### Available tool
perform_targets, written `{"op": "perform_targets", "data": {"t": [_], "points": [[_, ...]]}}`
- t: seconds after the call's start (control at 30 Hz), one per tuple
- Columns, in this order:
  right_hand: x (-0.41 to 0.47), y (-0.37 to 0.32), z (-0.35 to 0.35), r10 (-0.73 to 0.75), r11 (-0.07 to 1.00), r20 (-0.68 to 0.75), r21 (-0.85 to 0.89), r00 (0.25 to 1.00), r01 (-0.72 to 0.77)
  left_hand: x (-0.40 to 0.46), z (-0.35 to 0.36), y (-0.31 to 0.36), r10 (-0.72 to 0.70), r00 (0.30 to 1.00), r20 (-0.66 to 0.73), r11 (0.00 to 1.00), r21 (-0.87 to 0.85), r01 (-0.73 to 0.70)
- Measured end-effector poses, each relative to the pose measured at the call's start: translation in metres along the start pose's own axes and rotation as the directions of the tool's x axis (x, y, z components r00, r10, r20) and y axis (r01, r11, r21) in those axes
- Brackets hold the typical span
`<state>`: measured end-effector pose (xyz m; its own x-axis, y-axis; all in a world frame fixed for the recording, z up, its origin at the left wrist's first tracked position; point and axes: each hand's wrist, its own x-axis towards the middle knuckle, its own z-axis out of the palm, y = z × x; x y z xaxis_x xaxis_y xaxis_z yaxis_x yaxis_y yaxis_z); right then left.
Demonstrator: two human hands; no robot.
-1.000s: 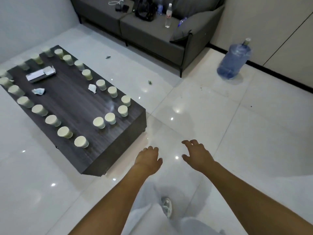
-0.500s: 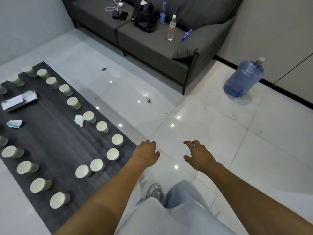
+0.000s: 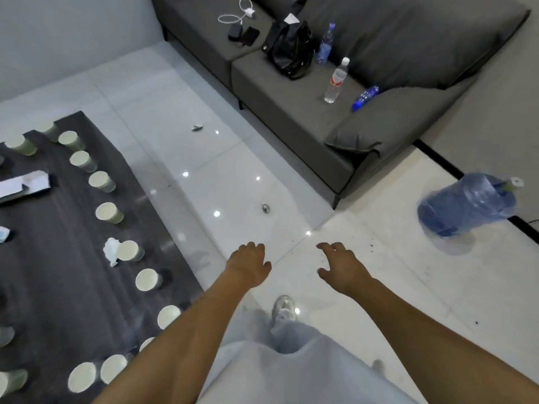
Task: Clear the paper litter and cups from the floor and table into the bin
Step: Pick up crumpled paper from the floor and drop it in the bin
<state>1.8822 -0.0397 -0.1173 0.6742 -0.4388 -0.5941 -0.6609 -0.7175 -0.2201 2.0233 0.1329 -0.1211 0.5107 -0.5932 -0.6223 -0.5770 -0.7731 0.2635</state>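
Note:
A dark wooden table (image 3: pixel 67 275) fills the left of the view, with several pale paper cups (image 3: pixel 109 212) upside down along its edges. A crumpled white paper (image 3: pixel 111 252) lies beside one cup, and another crumpled scrap (image 3: pixel 3 234) shows at the left edge. Two small litter scraps lie on the white floor tiles: one (image 3: pixel 265 207) just ahead of my hands, another (image 3: pixel 197 128) farther off near the sofa. My left hand (image 3: pixel 248 266) and my right hand (image 3: pixel 341 265) hover above the floor with fingers loosely bent, holding nothing. No bin is in view.
A grey sofa (image 3: pixel 291 91) stands ahead with a black bag (image 3: pixel 290 49), bottles (image 3: pixel 335 80) and a charger on it. A large blue water jug (image 3: pixel 463 204) stands on the floor at the right. A flat white box (image 3: pixel 24 185) lies on the table.
I have walked forward along the table's right side toward the sofa. The floor scrap and the jug are now nearer. Both hands stay empty in front of me.

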Motion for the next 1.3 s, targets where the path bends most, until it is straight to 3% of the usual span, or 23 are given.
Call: {"op": "perform_targets", "data": {"t": [0.3,0.77,1.07,1.3], "points": [[0.168,-0.038,-0.097,-0.137,0.986,0.107,-0.085,0.985,0.146,0.113,-0.077,-0.018,-0.165,0.986,-0.008,0.975,-0.150,0.162],[0.399,-0.095,-0.177,-0.175,0.972,0.244,-0.112,0.954,0.207,0.319,-0.170,-0.057,-0.257,0.965,0.059,0.936,-0.233,0.263],[0.543,-0.068,-0.142,-0.213,0.953,0.333,-0.137,0.919,0.270,0.444,-0.112,-0.061,-0.334,0.931,0.146,0.856,-0.366,0.365],[0.659,-0.019,-0.047,-0.256,0.931,0.396,-0.143,0.882,0.335,0.561,0.005,-0.074,-0.350,0.918,0.186,0.844,-0.362,0.395]]}}
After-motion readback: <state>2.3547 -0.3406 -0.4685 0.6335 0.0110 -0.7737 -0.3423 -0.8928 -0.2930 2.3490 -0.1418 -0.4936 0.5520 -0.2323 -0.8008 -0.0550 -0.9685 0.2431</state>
